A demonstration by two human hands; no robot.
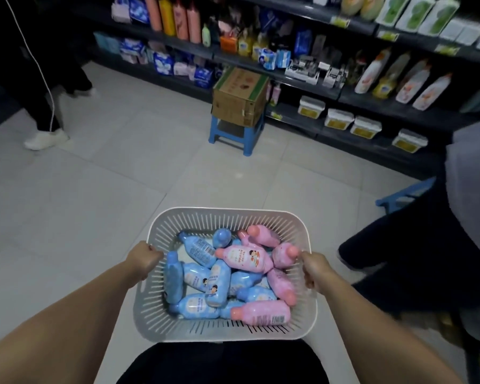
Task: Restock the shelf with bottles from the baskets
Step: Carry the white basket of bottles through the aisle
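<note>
from the head view, out in the aisle, the basket (227, 214) hangs in front of the person's body above the tiled floor (122, 176), well apart from the shelf (372, 104) that runs along the far right. it is heaped with blue bottles (198, 278) and pink bottles (244, 257), all lying on their sides and piled across one another.

the left grip (143, 259) is curled tight round the basket's left rim, knuckles up. the right grip (315, 268) is curled round the right rim the same way, just beside the cap of a pink bottle. neither holds a bottle.

my reading is that this is the carrying step: stock is being brought toward the shelf, and the full basket suggests unloading has not begun. the next move calls for getting close to the shelf and setting the basket down somewhere low and steady. both grips are taken up, and only then is one free to lift a bottle out. a cardboard box (240, 97) sits on the blue stool (234, 134) by the shelf, so that spot is taken. another person (427, 245) stands near on the right, and the path needs to skirt them.
</note>
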